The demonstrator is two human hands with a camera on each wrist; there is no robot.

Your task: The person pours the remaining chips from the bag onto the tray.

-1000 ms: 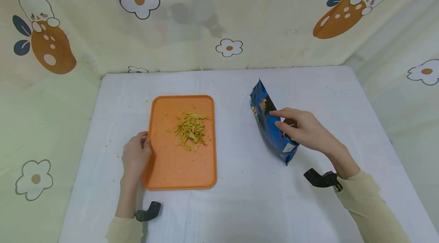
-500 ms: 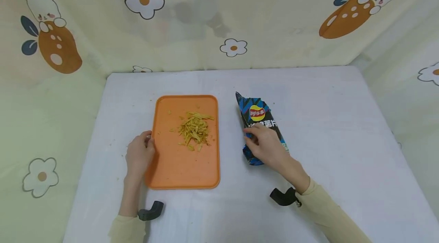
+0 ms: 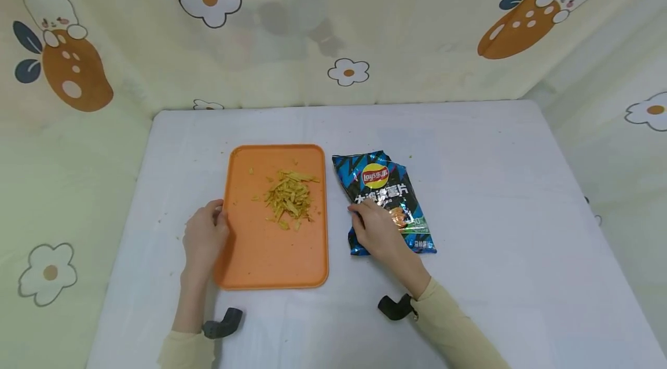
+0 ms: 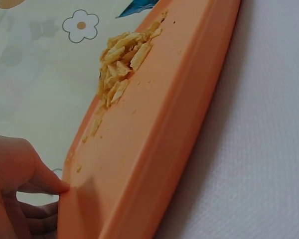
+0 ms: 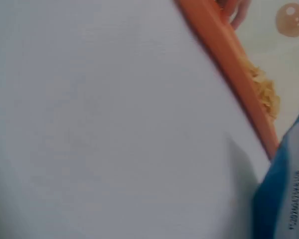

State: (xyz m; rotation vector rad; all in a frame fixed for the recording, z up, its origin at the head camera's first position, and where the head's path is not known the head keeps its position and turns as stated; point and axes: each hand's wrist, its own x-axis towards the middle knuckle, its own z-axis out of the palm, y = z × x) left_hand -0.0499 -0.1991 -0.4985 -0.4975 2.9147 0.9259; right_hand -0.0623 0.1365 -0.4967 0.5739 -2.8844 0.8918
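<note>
In the head view, an orange tray [image 3: 271,259] lies left of centre with a heap of broken, yellowish potato chip pieces [image 3: 289,198] on it. My left hand [image 3: 205,237] pinches the tray's left rim; in the left wrist view the thumb [image 4: 47,181] lies over that rim. To the right of the tray is a blue and black chip bag [image 3: 375,176], its printed front facing up. My right hand [image 3: 379,231] grips the bag near its left edge. The right wrist view shows only part of the bag [image 5: 284,199], not the hand.
A white cloth covers the table [image 3: 495,212], with small crumbs scattered left of the tray. Patterned curtains [image 3: 281,39] rise behind the table and at both sides. Black camera mounts [image 3: 224,324] are worn at both wrists.
My right hand has brought the bag left, close beside the tray, and turned its printed front upward. The left hand stays on the tray's rim.
</note>
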